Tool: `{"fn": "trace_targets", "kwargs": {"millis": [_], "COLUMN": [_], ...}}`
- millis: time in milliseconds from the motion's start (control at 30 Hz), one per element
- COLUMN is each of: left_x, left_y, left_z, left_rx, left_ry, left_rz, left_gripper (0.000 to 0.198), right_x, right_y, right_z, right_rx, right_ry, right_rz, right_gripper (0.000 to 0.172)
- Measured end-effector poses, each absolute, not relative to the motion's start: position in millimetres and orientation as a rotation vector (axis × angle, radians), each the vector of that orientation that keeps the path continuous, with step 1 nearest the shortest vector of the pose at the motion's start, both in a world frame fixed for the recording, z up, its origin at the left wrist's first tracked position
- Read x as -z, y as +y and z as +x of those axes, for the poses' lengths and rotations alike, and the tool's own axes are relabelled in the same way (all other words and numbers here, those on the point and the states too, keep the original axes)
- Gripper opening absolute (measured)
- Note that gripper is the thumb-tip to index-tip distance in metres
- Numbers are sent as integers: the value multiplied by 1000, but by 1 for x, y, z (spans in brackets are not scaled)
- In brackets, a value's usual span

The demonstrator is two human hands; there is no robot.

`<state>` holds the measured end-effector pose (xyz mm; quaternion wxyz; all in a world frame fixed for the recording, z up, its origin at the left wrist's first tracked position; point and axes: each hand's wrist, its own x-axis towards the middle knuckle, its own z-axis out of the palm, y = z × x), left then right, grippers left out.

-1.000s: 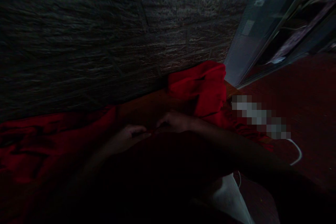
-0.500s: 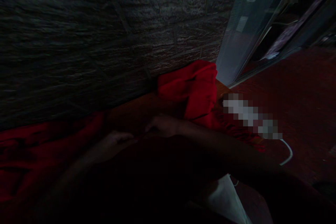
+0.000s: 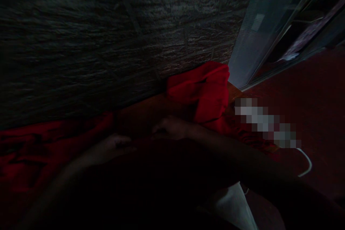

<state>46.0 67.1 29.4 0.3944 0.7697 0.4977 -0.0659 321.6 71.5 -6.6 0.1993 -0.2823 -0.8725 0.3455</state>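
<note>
The red cloth (image 3: 205,90) lay just beyond my right hand (image 3: 169,129), my left hand (image 3: 115,144) farther off. Whether my fingers pinched anything, I couldn't tell.

We see a very dim, underexposed scene. Weak light enters from the far right, catching the glass panel (image 3: 248,43) and the red cloth heap (image 3: 205,90). The near side sinks into black shadow; our left hand (image 3: 116,144) and right hand (image 3: 170,129) are faint outlines. The wall (image 3: 107,43) is motion-smeared, and lines bow toward the edges.
</note>
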Motion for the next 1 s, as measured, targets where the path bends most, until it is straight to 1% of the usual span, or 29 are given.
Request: {"fn": "trace_targets", "kwargs": {"millis": [67, 133, 267, 433, 533, 633, 767, 1000], "left_x": [-40, -49, -58, -53, -54, -58, -62, -57], "left_y": [60, 52, 34, 19, 16, 12, -3, -35], "left_z": [31, 11, -33, -69, -77, -89, -117, -145], "left_rx": [224, 205, 24, -188, -262, -265, -276, -472], "left_ry": [1292, 1317, 1381, 1454, 1456, 1460, 1487, 1576], "left_rz": [1796, 1720, 1745, 1768, 1749, 1689, 1522, 1432], "left_gripper": [40, 41, 39, 41, 43, 45, 44, 46], "right_x": [8, 10, 12, 10, 9, 9, 8, 7], "right_y": [70, 68, 64, 60, 58, 58, 57, 56], "right_z": [322, 324, 325, 326, 327, 328, 330, 328], "right_rx": [-990, -1026, -1067, -1208, -1241, -1246, -1239, -1250], "right_ry": [-2428, -2421, -2373, -2350, -2361, -2374, -2373, -2383], "right_rz": [-793, -776, -769, -883, -897, -910, -959, -979], "right_gripper": [17, 20, 27, 37, 41, 47, 49, 51]}}
